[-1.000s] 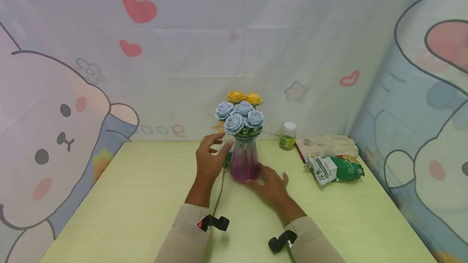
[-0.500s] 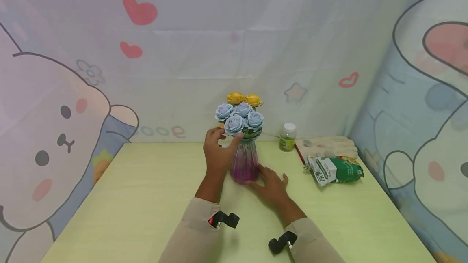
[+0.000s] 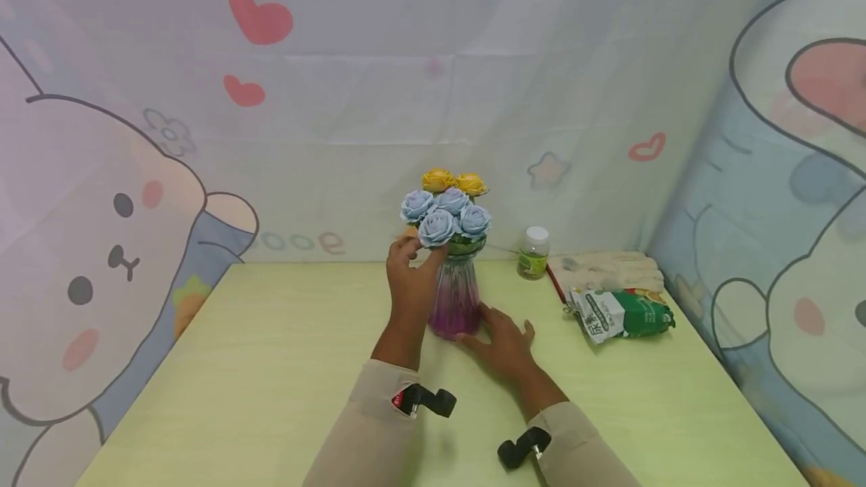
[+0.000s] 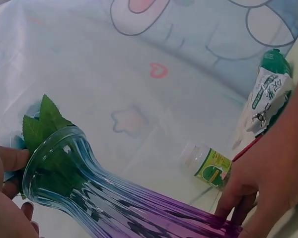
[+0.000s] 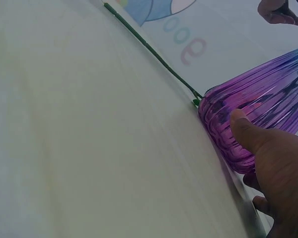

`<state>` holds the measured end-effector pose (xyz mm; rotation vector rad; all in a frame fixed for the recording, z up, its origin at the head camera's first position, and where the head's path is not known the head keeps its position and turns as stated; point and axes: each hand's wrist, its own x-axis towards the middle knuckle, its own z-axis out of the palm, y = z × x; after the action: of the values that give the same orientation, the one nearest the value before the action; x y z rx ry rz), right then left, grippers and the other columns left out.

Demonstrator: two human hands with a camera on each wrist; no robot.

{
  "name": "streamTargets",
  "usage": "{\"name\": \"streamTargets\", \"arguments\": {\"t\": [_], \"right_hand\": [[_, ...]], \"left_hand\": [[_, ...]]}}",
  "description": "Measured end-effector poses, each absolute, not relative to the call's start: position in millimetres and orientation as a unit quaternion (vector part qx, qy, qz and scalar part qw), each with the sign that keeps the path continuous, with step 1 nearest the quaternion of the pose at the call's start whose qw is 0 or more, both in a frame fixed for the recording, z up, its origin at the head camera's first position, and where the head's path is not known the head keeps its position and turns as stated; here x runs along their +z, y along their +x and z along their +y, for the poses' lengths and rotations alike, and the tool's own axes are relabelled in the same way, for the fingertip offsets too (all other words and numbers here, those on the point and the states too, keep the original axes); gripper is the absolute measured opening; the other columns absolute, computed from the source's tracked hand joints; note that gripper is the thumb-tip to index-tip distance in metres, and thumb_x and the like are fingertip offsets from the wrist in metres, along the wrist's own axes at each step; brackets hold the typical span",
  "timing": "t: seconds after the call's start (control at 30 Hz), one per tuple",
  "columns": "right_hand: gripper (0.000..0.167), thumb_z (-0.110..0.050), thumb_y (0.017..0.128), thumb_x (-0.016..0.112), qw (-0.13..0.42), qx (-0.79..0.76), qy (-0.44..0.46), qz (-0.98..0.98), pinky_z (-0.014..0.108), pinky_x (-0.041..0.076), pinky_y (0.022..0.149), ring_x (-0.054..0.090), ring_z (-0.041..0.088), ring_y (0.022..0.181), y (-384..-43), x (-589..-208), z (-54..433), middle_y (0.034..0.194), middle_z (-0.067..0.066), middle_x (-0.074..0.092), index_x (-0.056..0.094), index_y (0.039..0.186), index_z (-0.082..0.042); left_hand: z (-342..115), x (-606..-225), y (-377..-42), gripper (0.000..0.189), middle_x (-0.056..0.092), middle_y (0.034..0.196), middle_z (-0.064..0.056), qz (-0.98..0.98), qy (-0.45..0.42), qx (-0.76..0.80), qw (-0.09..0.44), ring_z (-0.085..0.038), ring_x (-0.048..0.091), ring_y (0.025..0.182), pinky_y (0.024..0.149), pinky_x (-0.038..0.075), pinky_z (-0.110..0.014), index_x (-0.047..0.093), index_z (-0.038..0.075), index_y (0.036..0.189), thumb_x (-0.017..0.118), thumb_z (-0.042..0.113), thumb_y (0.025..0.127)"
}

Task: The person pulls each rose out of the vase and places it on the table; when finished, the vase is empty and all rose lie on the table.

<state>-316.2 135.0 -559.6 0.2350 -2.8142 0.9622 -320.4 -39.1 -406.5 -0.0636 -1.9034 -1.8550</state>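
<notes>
1. We saw the right hand (image 3: 504, 340) gripping the vase (image 3: 458, 299) low down.
2. The left hand (image 3: 411, 280) curved beside the blue roses (image 3: 436, 227); we couldn't tell whether it pinched anything.
3. The vase stood on the table (image 3: 271, 367), a stem (image 5: 149, 47) lying near its base.

Beige sleeves (image 3: 365, 431) carry black wrist cameras (image 3: 443, 403), the left apparently bearing a red label (image 3: 398, 400).

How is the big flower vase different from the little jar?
The vase is taller; the jar is shorter. The vase has a purple bottom; the jar has a yellow-green label. Flowers fill the vase; a lid covers the jar. Both stand on the table.
</notes>
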Motion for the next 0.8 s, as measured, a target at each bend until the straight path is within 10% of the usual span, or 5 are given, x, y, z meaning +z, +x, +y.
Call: {"name": "streamTargets", "arguments": {"t": [0.4,0.63,0.8], "right_hand": [[0.087,-0.071,0.099,0.068,0.072,0.314,0.079,-0.943,0.082,0.008,0.126,0.048,0.036,0.158,-319.2,-561.7,136.3,0.166,0.009,0.056,0.048,0.167,-0.02],[0.088,-0.071,0.099,0.068,0.074,0.315,0.082,-0.943,0.083,0.007,0.125,0.048,0.036,0.158,-319.3,-561.9,135.7,0.166,0.009,0.056,0.048,0.167,-0.018],[0.087,-0.068,0.099,0.069,0.077,0.318,0.081,-0.942,0.083,0.008,0.125,0.049,0.037,0.157,-318.3,-561.0,135.2,0.165,0.01,0.057,0.049,0.166,-0.017]], "left_hand": [[-58.1,-394.9,-319.6,0.035,0.067,0.129,-0.01,-0.66,-0.083,-0.721,0.194,-0.019,0.063,0.123,0.106,0.05,-0.035,0.064,0.004,0.14,0.071,0.014,0.108],[-64.9,-390.1,-317.9,0.037,0.067,0.121,-0.01,-0.656,-0.132,-0.709,0.221,-0.016,0.074,0.073,0.076,0.054,-0.029,0.051,0.011,0.15,0.053,0.028,0.118],[-63.8,-390.4,-316.6,0.042,0.069,0.108,-0.025,-0.662,-0.135,-0.699,0.233,-0.039,0.081,0.074,0.072,0.059,-0.031,0.051,0.01,0.152,0.05,0.035,0.118]]}}
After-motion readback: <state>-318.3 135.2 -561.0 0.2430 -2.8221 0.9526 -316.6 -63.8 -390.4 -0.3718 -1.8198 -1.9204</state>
